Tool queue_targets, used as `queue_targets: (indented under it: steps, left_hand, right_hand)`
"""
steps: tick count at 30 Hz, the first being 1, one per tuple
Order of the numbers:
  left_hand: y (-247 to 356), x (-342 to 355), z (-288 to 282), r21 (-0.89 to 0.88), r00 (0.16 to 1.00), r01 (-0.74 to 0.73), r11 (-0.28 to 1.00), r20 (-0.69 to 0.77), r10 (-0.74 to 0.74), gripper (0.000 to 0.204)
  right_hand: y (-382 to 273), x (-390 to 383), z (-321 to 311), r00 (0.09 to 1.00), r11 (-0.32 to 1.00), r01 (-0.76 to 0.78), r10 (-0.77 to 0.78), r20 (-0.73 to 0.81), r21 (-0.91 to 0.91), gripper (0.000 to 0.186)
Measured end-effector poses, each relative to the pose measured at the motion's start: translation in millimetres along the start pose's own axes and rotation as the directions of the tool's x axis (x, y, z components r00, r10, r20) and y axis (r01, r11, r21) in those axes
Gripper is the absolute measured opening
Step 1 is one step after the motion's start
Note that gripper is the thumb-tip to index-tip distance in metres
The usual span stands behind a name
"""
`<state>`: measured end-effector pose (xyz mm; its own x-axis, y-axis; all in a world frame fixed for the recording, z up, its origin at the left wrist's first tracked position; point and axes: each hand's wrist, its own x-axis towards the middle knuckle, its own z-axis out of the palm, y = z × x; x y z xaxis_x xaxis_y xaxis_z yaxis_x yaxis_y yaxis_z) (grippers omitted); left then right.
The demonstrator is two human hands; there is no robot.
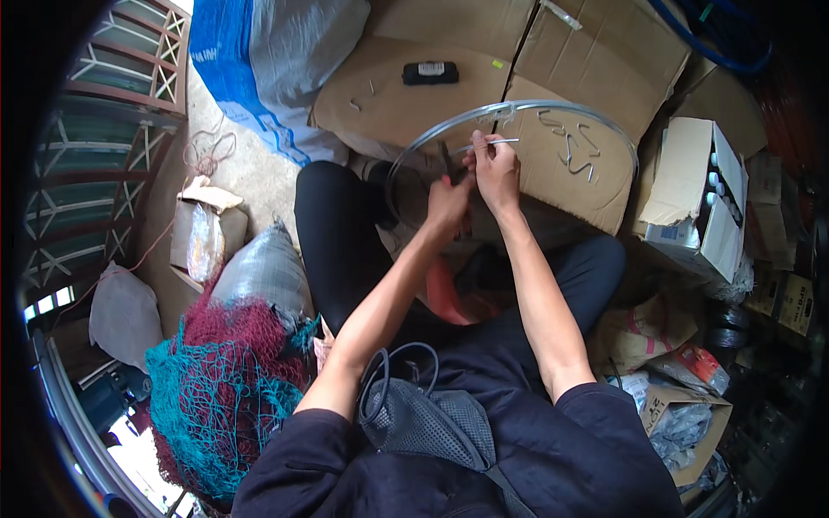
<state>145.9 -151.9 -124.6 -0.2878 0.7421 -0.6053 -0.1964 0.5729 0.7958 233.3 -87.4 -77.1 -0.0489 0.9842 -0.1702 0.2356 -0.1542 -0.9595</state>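
Observation:
In front of my crossed legs, my left hand point(451, 204) is closed around a dark metal hand tool point(445, 159), whose exact kind I cannot make out. Right beside it, my right hand point(496, 175) pinches a length of wire point(509, 141), with one bright end sticking out to the right of the fingers. A large coil of silvery wire point(518, 106) loops around both hands and spreads over flattened cardboard point(596, 192). Inside the coil's right side lie several bent wire pieces point(567, 147). Where the tool meets the wire is hidden by my fingers.
A black object with a white label point(430, 72) lies on the far cardboard, near small wire bits. At right stands an opened carton point(686, 181) of bottles. On the left are a blue and white sack point(259, 73), a grey sack point(266, 268) and teal and maroon netting point(224, 371).

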Motion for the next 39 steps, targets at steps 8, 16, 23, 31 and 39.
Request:
queue_targets:
  steps: [8, 16, 23, 31, 39]
  left_hand:
    - [33.0, -32.9, 5.6, 0.111, 0.973, 0.057, 0.992, 0.217, -0.080, 0.053]
    - [60.3, -62.9, 50.1, -0.025, 0.856, -0.443, 0.896, 0.285, 0.431, 0.036]
    - [32.0, -41.2, -32.8, -0.112, 0.981, -0.049, 0.993, 0.179, 0.069, 0.038]
    - [74.8, -86.9, -44.4, -0.307, 0.904, -0.006, 0.952, 0.406, 0.137, 0.033]
    - [73.4, -119.0, -54.2, -0.307, 0.824, -0.028, 0.951, 0.532, 0.196, 0.022]
  right_hand:
    - [14.8, 5.5, -36.3, 0.997, 0.952, -0.042, 0.059, -0.048, 0.303, 0.036]
    - [111.5, 23.0, -50.2, 0.990, 0.933, -0.015, 0.064, -0.124, 0.361, 0.041]
    - [30.2, -6.5, -61.8, 0.934, 0.906, 0.048, 0.108, -0.341, 0.420, 0.042]
    - [-27.7, -61.3, -76.6, 0.999, 0.913, 0.038, -0.036, -0.011, 0.406, 0.042]
    - [-46.8, -86.8, -99.3, 0.944, 0.970, 0.004, -0.083, 0.319, 0.241, 0.047]
